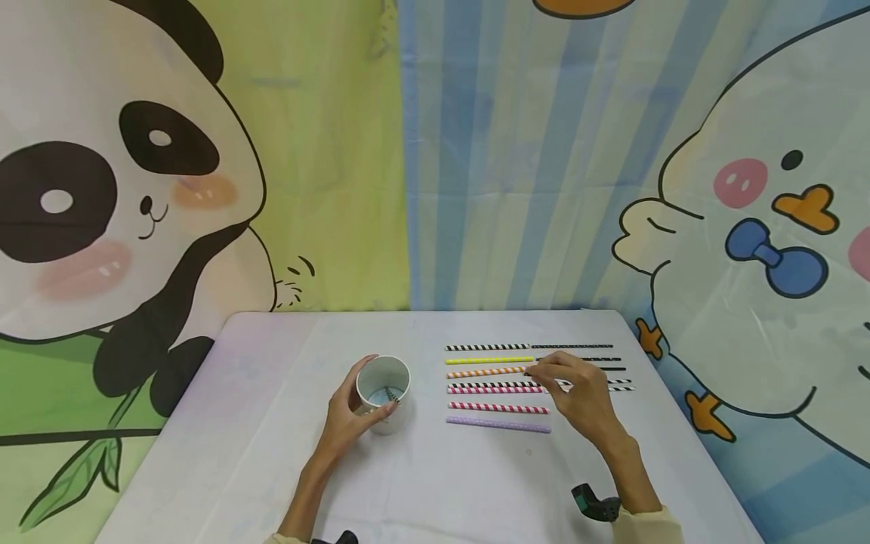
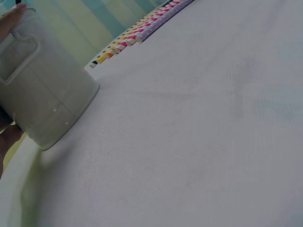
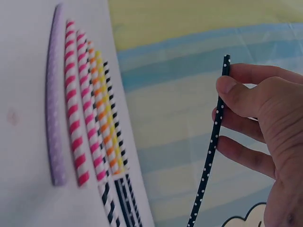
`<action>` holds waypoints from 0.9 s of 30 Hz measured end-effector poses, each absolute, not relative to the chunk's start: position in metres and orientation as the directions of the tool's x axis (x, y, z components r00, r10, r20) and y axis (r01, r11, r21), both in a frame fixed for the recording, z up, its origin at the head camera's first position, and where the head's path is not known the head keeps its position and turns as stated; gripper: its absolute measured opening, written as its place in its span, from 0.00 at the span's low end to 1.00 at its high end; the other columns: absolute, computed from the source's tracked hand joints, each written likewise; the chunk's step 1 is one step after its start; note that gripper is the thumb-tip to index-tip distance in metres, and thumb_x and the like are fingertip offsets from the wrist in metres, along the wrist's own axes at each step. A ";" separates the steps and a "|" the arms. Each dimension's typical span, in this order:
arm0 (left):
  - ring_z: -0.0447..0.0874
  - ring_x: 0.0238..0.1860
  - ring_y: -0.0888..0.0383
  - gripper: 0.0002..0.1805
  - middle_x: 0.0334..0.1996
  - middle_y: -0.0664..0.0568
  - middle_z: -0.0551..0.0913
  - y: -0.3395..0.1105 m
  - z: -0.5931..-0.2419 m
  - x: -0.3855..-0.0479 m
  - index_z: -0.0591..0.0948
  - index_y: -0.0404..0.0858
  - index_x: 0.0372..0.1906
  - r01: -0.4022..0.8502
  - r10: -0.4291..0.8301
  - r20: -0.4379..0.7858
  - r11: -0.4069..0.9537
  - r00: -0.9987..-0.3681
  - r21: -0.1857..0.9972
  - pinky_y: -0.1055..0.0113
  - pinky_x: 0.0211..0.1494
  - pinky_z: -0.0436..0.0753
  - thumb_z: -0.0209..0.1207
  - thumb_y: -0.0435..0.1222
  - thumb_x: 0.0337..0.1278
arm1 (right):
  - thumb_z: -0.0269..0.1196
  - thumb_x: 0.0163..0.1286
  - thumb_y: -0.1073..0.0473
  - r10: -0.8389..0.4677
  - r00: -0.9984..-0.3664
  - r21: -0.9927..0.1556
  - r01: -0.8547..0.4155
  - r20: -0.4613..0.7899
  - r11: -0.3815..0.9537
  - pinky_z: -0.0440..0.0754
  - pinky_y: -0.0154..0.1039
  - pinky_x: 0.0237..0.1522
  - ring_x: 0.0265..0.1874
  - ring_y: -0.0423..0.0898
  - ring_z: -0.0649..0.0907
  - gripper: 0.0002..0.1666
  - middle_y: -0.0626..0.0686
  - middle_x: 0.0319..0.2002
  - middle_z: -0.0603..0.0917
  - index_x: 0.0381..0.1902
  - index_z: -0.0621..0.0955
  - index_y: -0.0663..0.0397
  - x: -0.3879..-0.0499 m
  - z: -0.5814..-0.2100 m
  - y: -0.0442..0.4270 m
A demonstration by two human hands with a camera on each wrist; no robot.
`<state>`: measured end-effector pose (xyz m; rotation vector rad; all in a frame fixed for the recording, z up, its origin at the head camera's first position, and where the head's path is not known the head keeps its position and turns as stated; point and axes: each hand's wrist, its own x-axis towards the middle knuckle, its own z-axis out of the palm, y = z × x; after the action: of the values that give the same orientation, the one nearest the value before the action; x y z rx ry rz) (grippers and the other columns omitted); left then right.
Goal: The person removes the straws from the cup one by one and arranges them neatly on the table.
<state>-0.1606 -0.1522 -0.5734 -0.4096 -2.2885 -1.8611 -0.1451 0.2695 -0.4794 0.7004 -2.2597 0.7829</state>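
Observation:
My left hand [image 1: 348, 420] grips a white mug [image 1: 389, 426] from its left side, thumb near the rim. Inside the mug, part of a dark striped straw [image 1: 392, 394] shows. In the left wrist view the mug's side and handle [image 2: 29, 59] appear tilted. Between thumb and fingers, my right hand [image 1: 578, 389] pinches a black straw with white dots [image 3: 211, 137] near one end. That hand is above the right part of the straw rows and hides some of them. In the right wrist view the dotted straw looks apart from the straws on the table.
On the white table [image 1: 272, 423] lie a black-and-white striped straw [image 1: 485, 347], a yellow straw [image 1: 489, 361], an orange striped straw [image 1: 484, 372], pink striped straws [image 1: 499, 408] and a purple straw [image 1: 498, 425]. Several dark straws [image 1: 572, 346] lie right of them. A printed curtain [image 1: 340, 189] hangs behind.

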 end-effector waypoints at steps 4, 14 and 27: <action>0.82 0.67 0.35 0.52 0.73 0.44 0.79 -0.151 -0.572 -0.160 0.68 0.55 0.84 0.309 0.105 0.294 0.189 -0.950 0.932 0.60 0.68 0.86 0.81 0.35 0.56 | 0.83 0.52 0.73 -0.279 -0.680 -0.277 -0.588 0.678 0.760 0.73 0.25 0.26 0.27 0.34 0.77 0.18 0.42 0.33 0.89 0.37 0.95 0.48 -0.144 -0.492 0.282; 0.82 0.67 0.35 0.51 0.73 0.45 0.79 -0.151 -0.573 -0.159 0.68 0.54 0.84 0.313 0.103 0.298 0.193 -0.949 0.930 0.59 0.69 0.86 0.81 0.35 0.57 | 0.84 0.51 0.72 -0.270 -0.737 -0.264 -0.519 0.620 0.813 0.73 0.30 0.25 0.25 0.32 0.75 0.15 0.40 0.30 0.87 0.33 0.95 0.48 -0.142 -0.512 0.303; 0.82 0.67 0.34 0.52 0.73 0.45 0.79 -0.151 -0.572 -0.159 0.68 0.53 0.84 0.312 0.105 0.297 0.192 -0.949 0.930 0.58 0.69 0.86 0.81 0.34 0.57 | 0.82 0.53 0.73 -0.286 -0.773 -0.234 -0.483 0.566 0.844 0.75 0.31 0.27 0.26 0.36 0.80 0.17 0.44 0.32 0.91 0.35 0.96 0.46 -0.141 -0.528 0.317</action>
<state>-0.1594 -0.1511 -0.5722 -0.4053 -2.2914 -1.8532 -0.1408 0.3173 -0.5281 0.5630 -2.4942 0.5036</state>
